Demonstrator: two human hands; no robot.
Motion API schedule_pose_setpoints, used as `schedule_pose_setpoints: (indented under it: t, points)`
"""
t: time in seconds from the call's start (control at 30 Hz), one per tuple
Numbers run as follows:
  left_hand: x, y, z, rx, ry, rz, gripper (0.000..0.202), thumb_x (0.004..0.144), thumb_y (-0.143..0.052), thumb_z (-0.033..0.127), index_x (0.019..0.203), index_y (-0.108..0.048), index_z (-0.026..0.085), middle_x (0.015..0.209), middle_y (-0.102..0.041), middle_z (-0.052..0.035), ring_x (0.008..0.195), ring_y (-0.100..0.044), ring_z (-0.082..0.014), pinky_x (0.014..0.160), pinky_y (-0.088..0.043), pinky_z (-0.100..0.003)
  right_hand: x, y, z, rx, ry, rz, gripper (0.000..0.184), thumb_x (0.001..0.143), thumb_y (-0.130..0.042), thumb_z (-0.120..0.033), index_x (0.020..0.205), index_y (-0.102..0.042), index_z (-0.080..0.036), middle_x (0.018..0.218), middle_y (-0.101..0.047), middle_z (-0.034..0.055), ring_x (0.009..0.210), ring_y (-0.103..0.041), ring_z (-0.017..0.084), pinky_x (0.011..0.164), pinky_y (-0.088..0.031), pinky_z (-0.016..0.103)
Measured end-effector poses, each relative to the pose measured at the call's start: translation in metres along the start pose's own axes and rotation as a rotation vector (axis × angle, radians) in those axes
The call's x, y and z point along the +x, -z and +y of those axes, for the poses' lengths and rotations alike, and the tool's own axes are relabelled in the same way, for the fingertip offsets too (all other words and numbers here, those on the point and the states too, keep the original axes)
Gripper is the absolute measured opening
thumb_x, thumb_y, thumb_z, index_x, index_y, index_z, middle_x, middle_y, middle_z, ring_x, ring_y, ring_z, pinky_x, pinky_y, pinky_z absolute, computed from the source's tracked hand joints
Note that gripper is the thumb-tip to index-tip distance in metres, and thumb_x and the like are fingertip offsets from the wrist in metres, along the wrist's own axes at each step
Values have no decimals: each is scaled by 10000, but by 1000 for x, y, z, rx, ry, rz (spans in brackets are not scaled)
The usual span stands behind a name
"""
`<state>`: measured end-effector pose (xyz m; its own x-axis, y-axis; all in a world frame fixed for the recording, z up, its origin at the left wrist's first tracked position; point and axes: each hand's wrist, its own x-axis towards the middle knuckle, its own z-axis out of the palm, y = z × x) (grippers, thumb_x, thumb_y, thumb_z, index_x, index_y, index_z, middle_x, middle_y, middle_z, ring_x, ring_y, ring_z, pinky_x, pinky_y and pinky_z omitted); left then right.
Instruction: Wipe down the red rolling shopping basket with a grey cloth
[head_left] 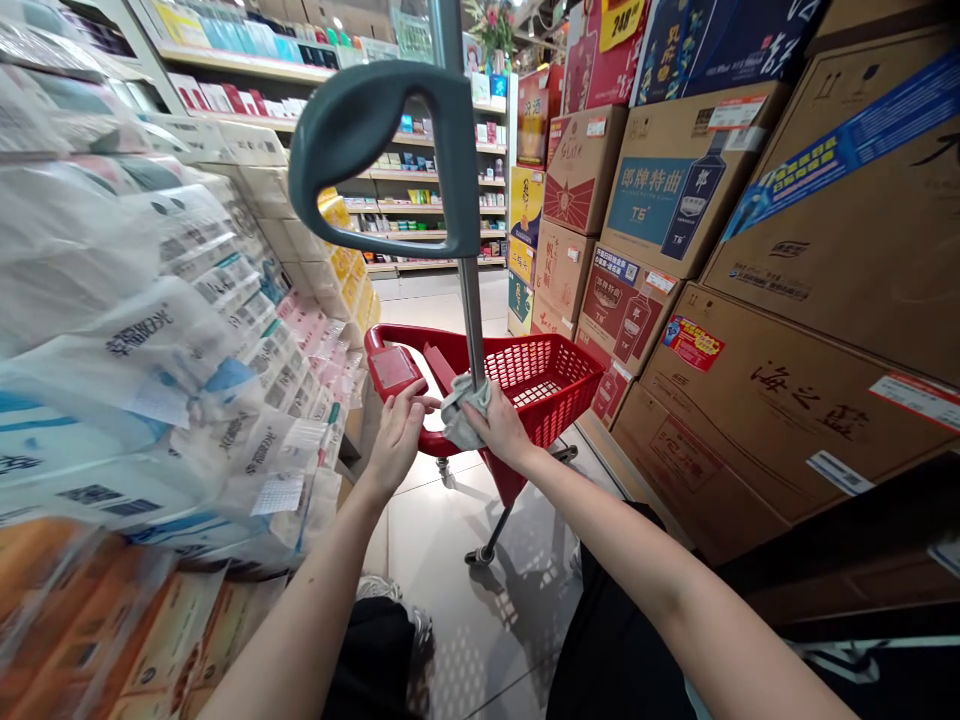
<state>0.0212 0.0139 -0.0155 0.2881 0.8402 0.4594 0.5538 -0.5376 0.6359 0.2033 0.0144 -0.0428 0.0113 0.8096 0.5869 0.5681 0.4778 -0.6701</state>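
Note:
A red plastic shopping cart (536,425) on small wheels stands before me, with a grey metal pole (470,310) rising from it to a dark grey loop handle (345,150). My right hand (504,428) is closed on a crumpled pale grey cloth (463,425), which lies against the lower pole and the cart's near rim. My left hand (399,432) lies at the rim's left side, fingers stretched toward the cloth and holding nothing. Parts of the rim are hidden behind both hands.
Plastic-wrapped paper packs (202,400) are piled close on the left. Stacked cardboard boxes (795,400) line the right side. Shelves of small goods (427,175) stand at the back. My legs straddle the light tiled floor (465,640) behind the cart.

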Motion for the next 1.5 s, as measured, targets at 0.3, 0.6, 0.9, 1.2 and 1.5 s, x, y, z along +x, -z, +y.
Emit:
schedule_pose_setpoints:
  t: [0.3, 0.6, 0.9, 1.2, 1.5]
  points:
    - [0, -10, -2, 230, -169, 57, 420, 919, -340, 344, 1293, -409, 167, 1243, -545, -105, 1204, -452, -218, 1068, -302, -432, -17, 4, 16, -20, -2, 17, 282, 928, -432, -405, 1083, -489, -176, 994, -624, 73, 939, -575, 202, 859, -423, 338]
    - [10, 4, -5, 421, -361, -136, 319, 896, -313, 267, 705, -564, 218, 854, -610, -36, 933, -539, -197, 1112, -241, -467, -11, 20, 15, 93, -1, 3, 276, 911, -457, -451, 979, -563, -206, 854, -647, 41, 837, -611, 199, 752, -466, 316]
    - [0, -15, 15, 518, -363, -66, 319, 910, -280, 237, 726, -540, 215, 789, -572, -43, 896, -527, -198, 1089, -289, -445, -19, 29, -4, -41, -129, 146, 313, 922, -431, -461, 1070, -467, -187, 994, -613, 96, 954, -580, 237, 821, -447, 357]
    - [-8, -44, 50, 536, -307, 9, 314, 900, -302, 249, 708, -549, 215, 793, -572, -53, 897, -527, -213, 1070, -301, -469, -10, 46, -14, 77, -182, 348, 286, 942, -382, -440, 1107, -403, -206, 1053, -581, 108, 977, -577, 234, 817, -457, 352]
    - [-13, -62, 74, 537, -292, -10, 282, 896, -333, 287, 724, -544, 215, 807, -574, -70, 934, -522, -240, 1065, -287, -480, -33, 58, 27, 44, -185, 288, 264, 932, -397, -423, 1086, -439, -213, 946, -630, 66, 867, -623, 228, 744, -478, 338]
